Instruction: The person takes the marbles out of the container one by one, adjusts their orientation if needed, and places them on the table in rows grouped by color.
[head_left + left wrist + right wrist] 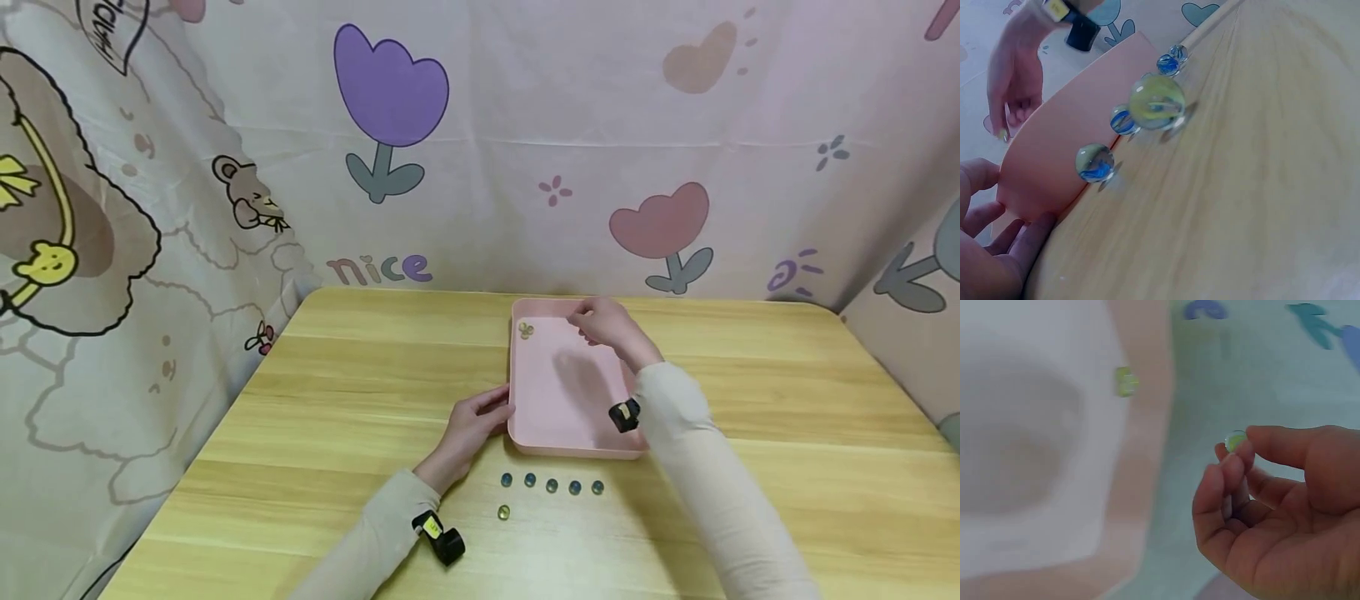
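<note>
Yellow-marble cluster point(527, 331) is in pink tray point(577, 452); your right hand point(606, 323) pinches another marble point(1234, 441), left hand point(467, 429) has fingers spread against tray's side. Apparently left, in front: lone yellow marble point(504, 512), five blue-swirl marbles point(552, 486).

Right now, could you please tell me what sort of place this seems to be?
Probably a small indoor recording corner, though the wider room is out of view: a wood-grain table, a cartoon-printed cloth hanging behind it, and a pair of black wrist cameras.
</note>
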`<state>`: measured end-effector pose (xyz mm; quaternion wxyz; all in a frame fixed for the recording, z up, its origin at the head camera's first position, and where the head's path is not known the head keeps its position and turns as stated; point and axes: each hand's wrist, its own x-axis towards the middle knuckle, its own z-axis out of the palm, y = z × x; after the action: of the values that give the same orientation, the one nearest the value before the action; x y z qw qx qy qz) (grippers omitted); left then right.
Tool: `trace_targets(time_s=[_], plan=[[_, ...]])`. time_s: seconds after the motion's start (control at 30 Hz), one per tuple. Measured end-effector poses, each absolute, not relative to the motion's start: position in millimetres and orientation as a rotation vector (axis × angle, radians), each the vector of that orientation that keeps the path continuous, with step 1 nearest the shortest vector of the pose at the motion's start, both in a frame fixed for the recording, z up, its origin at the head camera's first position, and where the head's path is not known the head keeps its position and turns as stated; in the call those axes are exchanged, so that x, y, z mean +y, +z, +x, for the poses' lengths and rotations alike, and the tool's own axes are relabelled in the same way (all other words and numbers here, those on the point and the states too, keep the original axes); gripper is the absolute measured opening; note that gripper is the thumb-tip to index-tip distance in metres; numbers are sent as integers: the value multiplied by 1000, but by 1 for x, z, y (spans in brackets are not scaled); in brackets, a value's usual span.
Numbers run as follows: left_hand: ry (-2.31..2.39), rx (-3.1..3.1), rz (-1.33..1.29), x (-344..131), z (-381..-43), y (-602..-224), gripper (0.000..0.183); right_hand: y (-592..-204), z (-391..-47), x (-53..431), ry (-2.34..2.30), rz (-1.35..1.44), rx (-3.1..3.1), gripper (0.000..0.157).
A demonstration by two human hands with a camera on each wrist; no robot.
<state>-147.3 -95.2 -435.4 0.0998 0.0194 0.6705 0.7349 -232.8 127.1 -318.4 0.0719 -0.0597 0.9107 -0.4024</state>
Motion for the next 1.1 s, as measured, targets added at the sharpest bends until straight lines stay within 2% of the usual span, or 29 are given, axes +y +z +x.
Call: trace_targets(time_s=[0.3, 0.7, 1.1], plan=[[2181, 1984, 48, -95, -148, -435, 45, -296, -192, 144, -1347, -272, 2707, 24], [2180, 1975, 54, -93, -147, -436, 45, -302, -140, 151, -1450, -403, 2758, 20], [2185, 1970, 89, -97, -148, -437, 45, -305, -117, 146, -1422, -512, 2826, 16]])
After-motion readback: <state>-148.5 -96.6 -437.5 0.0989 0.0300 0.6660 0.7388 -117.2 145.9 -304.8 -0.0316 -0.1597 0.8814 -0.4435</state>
